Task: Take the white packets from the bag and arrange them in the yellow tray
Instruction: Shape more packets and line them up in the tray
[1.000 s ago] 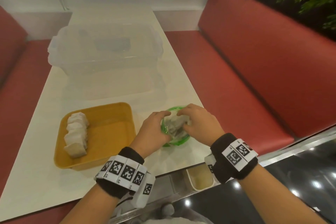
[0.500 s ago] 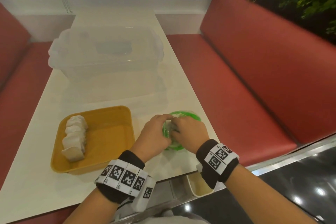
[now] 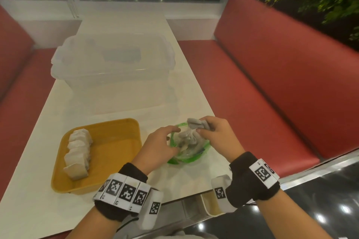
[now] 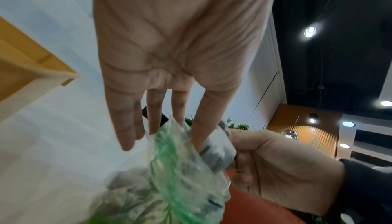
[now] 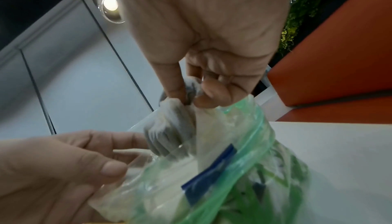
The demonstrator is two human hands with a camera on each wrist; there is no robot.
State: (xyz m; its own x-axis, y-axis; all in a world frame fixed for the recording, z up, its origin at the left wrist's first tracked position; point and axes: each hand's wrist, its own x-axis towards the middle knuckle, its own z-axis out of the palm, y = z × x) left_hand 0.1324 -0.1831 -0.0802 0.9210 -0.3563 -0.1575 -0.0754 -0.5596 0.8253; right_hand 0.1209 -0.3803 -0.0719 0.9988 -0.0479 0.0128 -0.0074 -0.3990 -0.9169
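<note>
**Pinched at the rim**

My right hand [image 3: 217,137] pinches a clump of white packets [image 3: 196,124] at the far rim of the bag [image 3: 187,156]. My left hand [image 3: 157,147] pinches its near rim, by the near edge of the table [image 3: 196,103]. Just left, the yellow tray [image 3: 116,137] holds a row [image 3: 78,151] along its left wall, right half bare.

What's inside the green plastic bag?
There are white packets in the bag; the right hand pinches a bunch of them at its mouth, while the left hand holds the rim. How many lie lower down is hidden by the crumpled plastic and the hands.
</note>
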